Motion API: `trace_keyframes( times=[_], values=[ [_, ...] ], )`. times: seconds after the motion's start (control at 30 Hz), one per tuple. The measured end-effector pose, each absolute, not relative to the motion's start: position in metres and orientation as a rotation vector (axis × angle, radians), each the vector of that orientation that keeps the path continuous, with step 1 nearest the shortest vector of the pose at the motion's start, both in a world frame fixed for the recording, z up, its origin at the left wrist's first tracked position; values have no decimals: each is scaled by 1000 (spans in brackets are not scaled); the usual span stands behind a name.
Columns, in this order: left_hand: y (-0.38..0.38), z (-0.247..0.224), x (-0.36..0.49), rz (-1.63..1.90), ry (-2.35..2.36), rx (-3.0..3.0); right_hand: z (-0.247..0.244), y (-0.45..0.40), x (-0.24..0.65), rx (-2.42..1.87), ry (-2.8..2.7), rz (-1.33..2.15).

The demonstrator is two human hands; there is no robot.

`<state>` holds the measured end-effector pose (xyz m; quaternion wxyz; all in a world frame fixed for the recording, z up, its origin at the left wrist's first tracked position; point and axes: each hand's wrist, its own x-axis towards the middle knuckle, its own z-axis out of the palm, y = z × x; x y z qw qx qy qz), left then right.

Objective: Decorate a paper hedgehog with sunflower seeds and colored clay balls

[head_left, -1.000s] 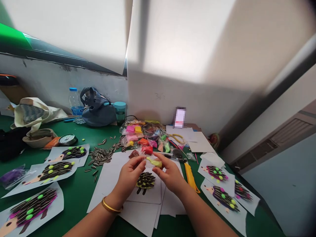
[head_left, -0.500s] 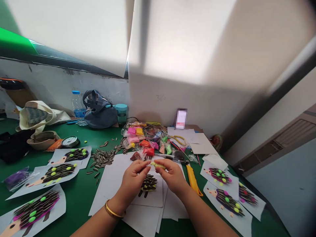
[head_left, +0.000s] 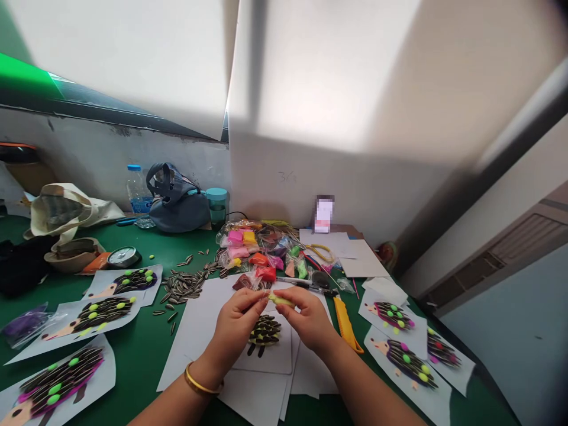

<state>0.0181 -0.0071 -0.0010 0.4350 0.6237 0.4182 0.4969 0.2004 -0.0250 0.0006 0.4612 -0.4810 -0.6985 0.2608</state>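
Between my fingertips is a small lump of pale yellow modelling clay (head_left: pixel 282 300). My right hand (head_left: pixel 308 313) pinches it, and the closed fingertips of my left hand (head_left: pixel 239 316) meet its left end. Both hands are above a white paper sheet (head_left: pixel 266 362). On that sheet, just under my hands, lies a hedgehog figure (head_left: pixel 265 331) made of dark sunflower seeds pressed into yellow-green clay, with dark legs; my left hand partly covers it.
Loose sunflower seeds (head_left: pixel 186 285) are piled left of the paper. Bagged coloured clay (head_left: pixel 248 239) lies behind it. A yellow utility knife (head_left: pixel 347 325) rests near my right forearm. Hedgehog pictures (head_left: pixel 106 313) lie on both sides. A blue bag (head_left: pixel 180 207) stands by the wall.
My hands stay over the paper, still pinching the yellow clay, with only slight finger movement. The whole view has shifted a little.
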Motion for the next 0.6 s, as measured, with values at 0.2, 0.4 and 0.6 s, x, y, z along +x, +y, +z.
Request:
trace_keyframes(
  times=[0.2,0.4,0.6],
  values=[
    [-11,3,21,1205,1065,1263,4,-27,201,-1180,-1709,647],
    [-14,6,21,1100,1040,1210,2,-27,203,-1108,-1656,772],
    [-9,2,19,1215,1033,1424,1,-26,202,-1169,-1618,785]
  ],
)
